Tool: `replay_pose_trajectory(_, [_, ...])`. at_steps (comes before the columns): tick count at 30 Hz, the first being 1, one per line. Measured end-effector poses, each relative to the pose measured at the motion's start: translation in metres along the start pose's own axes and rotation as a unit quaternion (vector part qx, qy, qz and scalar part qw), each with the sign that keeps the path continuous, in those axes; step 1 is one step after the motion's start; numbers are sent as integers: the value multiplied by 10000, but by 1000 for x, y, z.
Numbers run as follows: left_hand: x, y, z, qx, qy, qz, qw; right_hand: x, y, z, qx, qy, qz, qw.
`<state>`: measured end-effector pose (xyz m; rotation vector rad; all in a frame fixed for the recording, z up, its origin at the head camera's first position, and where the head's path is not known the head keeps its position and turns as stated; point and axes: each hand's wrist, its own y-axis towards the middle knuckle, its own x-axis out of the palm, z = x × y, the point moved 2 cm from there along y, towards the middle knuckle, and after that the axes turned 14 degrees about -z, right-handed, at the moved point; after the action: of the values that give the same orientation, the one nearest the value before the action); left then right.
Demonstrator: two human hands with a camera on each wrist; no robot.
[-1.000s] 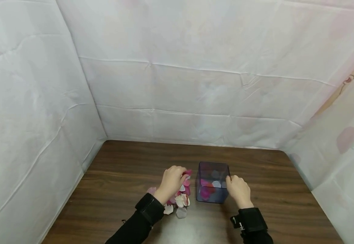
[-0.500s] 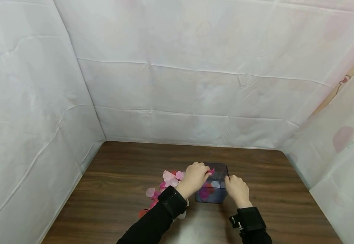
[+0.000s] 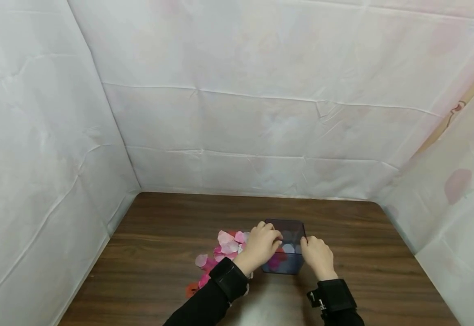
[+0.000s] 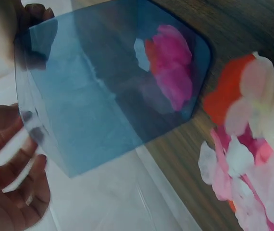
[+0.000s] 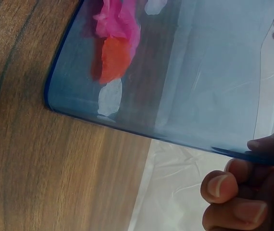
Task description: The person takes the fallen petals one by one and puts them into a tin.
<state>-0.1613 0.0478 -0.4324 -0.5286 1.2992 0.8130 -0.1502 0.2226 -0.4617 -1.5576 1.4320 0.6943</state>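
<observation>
A translucent blue-grey plastic box (image 3: 287,265) stands on the table, its top uncovered. Inside lie several artificial petals, among them a magenta petal (image 4: 173,67), an orange petal (image 5: 115,57) and a whitish petal (image 5: 110,97). My right hand (image 3: 319,256) pinches the box's right rim between thumb and fingers. Over the left rim is my left hand (image 3: 258,244), its loosely bent fingers holding nothing in the left wrist view. Left of the box lies a loose heap of pink, white and red petals (image 3: 229,246), partly hidden behind the left forearm.
The brown wood-grain table (image 3: 171,226) carries the box and heap. White cloth (image 3: 237,122) hangs behind it, and more cloth closes off both sides. A single orange petal (image 3: 191,290) lies at the heap's near left end.
My left hand went from the heap rightward to the box with a magenta petal and has let go of it there. The right hand keeps its hold on the rim.
</observation>
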Motion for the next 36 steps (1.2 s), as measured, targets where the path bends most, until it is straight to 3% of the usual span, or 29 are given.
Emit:
replay_pose_trajectory(5, [-5, -14, -12, 276, -349, 281, 9986, 1, 1, 1, -19, -1, -94, 10000])
replay_pose_trajectory(8, [-4, -24, -25, 143, -616, 451, 9970, 0, 0, 3, -11, 23, -159, 9999])
replay_pose_trajectory(11, [2, -39, -42, -86, -758, 369, 9964, -1, 0, 5, -36, 41, -173, 9998])
replay_pose_trajectory(14, [9, -60, -58, -241, -526, 31, 9983, -1, -1, 6, -56, 32, -119, 9999])
replay_pose_trajectory(20, [23, -99, -78, -183, -159, -801, 9965, -2, -1, 10, -14, 5, -66, 10000])
replay_pose_trajectory(23, [30, -111, -82, -221, -155, -1109, 9935, -1, -1, 12, -8, -1, -58, 10000])
replay_pose_trajectory(27, [40, -116, -82, -302, -149, -1415, 9894, -2, 0, 12, 26, 8, -4, 10000])
replay_pose_trajectory(30, [48, -118, -82, -317, 41, -1319, 9907, -1, 0, 10, 6, 9, 4, 10000])
replay_pose_trajectory(36, [59, -116, -87, -200, 456, -639, 9967, 0, -1, 7, -77, -16, 29, 10000])
